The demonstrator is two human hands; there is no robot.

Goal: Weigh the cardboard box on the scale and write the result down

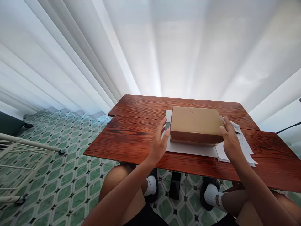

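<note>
A closed brown cardboard box (197, 121) sits in front of me on the table, on top of white sheets. My left hand (159, 141) is beside the box's left side, fingers spread and a small gap showing between thumb and cardboard. On the other side, my right hand (230, 138) has its fingers stretched out along the right end, the thumb touching the near right corner. White paper (190, 148) sticks out from under the box. Loose sheets with writing (245, 142) lie under and beyond my right hand, and a dark pen (238, 132) lies on them.
The reddish-brown wooden table (131, 138) stands before a white curtain (178, 47). A black phone (174, 185) lies on the green patterned tile floor (77, 175) between my feet. To the left is a white metal rack (25, 144) on casters.
</note>
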